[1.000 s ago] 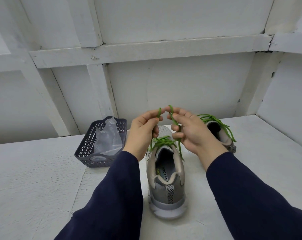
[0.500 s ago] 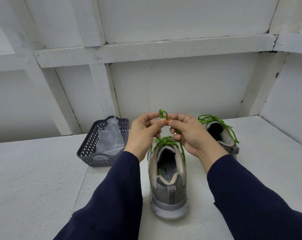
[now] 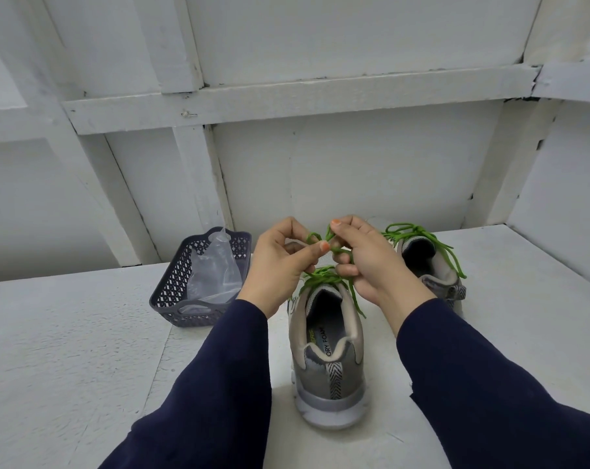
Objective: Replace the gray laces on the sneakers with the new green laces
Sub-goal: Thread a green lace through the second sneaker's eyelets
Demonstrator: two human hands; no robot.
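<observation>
While the two loops stood apart a second ago, they now cross above the near gray mesh sneaker (image 3: 327,374) on the white table (image 3: 66,350); left hand (image 3: 280,265) pinches one loop of the bright green cord lace (image 3: 320,277) between thumb and forefinger; right hand (image 3: 371,262) pinches the other, lower fingers curled; far gray sneaker (image 3: 444,279) already carries a tied green bow; judgement: last bow forming, task nearly complete.

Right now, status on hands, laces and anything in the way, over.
Left hand and right hand both pinching green lace above near sneaker. Far sneaker already laced green. Basket off left, nothing blocking.
</observation>
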